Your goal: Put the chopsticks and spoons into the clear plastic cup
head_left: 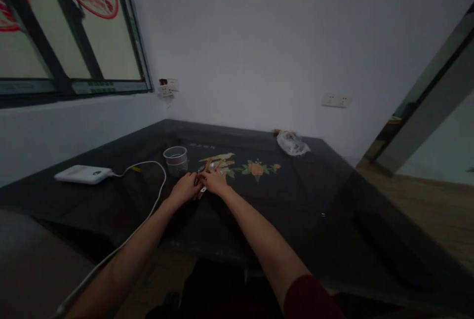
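Just before the cup [175,160] lie your left hand [185,189] and right hand [215,182]; well left of it the power bank [83,174], behind-right the bag [292,143].

Dark glossy table [303,195], bird-and-flower motif [255,167] at centre. On it: white flat device [83,174] far left, its white cable [148,162] looping toward the near edge; clear plastic cup [176,160]; wooden sticks [207,164] just beside the cup; crumpled plastic bag [292,142] at far edge.

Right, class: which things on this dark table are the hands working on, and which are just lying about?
In hand: left hand, right hand, both on the small wooden sticks, too blurred to name further.
Lying about: clear cup, untouched beside the hands; white device and its cable; crumpled plastic bag by the wall.
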`<state>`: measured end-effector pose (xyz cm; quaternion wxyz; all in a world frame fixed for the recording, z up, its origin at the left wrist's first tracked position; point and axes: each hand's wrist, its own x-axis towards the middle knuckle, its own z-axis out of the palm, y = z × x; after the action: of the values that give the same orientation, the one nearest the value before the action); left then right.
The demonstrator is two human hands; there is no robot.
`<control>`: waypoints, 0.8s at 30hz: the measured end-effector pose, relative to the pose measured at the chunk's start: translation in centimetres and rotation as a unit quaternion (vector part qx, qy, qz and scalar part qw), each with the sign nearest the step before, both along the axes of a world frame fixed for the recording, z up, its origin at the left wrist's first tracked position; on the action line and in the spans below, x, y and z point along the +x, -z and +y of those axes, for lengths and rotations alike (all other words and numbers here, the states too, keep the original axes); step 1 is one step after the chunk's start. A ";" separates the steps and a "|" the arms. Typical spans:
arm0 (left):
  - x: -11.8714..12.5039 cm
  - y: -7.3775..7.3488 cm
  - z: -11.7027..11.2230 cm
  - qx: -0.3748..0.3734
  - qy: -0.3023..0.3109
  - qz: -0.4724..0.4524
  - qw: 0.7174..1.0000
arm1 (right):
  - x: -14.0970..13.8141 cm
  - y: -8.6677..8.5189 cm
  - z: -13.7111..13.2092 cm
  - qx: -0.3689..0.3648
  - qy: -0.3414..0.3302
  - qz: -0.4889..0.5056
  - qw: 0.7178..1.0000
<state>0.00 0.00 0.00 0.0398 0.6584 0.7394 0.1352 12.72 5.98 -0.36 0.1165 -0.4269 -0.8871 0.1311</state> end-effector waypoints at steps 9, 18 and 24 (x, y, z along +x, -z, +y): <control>5.4 -1.3 -0.7 -0.025 0.091 0.026 0.995 | 6.0 0.4 -0.4 -0.006 0.016 -0.001 1.000; 14.9 -1.0 0.7 -0.026 0.190 0.033 0.981 | 16.7 1.2 0.0 -0.003 0.065 0.008 0.998; 21.3 -0.6 1.0 -0.002 0.243 0.035 0.970 | 24.5 2.0 0.3 0.022 0.098 0.020 0.995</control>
<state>21.33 0.98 0.65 0.0472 0.8222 0.5589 0.0970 37.22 6.33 -2.39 0.1557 -0.5067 -0.8411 0.1076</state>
